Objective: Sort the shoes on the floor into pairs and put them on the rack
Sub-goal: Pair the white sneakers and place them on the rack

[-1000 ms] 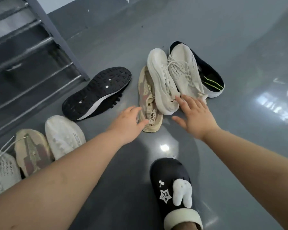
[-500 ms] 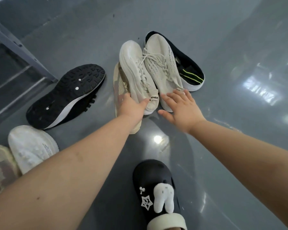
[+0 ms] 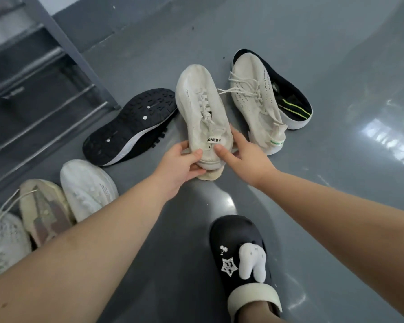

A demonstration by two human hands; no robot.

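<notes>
A cream laced sneaker [image 3: 202, 108] points away from me, its heel gripped by my left hand [image 3: 181, 160] on its left side and my right hand [image 3: 243, 152] on its right. A tan shoe heel [image 3: 211, 174] peeks out beneath it. To the right lies a cream knit sneaker [image 3: 254, 96] over a black sneaker with green stripes [image 3: 294, 106]. A black shoe [image 3: 131, 127] lies sole up to the left. At lower left sit a white sneaker [image 3: 86, 190], a tan patterned sneaker [image 3: 43, 210] and a white knit sneaker [image 3: 0, 238].
The metal shoe rack [image 3: 33, 89] with bar shelves stands at the upper left. My foot in a black clog with charms [image 3: 240, 259] is planted at the bottom centre. Glossy grey floor [image 3: 336, 183] spreads to the right.
Both hands closed on the heel of the cream laced sneaker, which now sits turned upright and apart from the cream knit one. The view shifted right, showing the rack again.
</notes>
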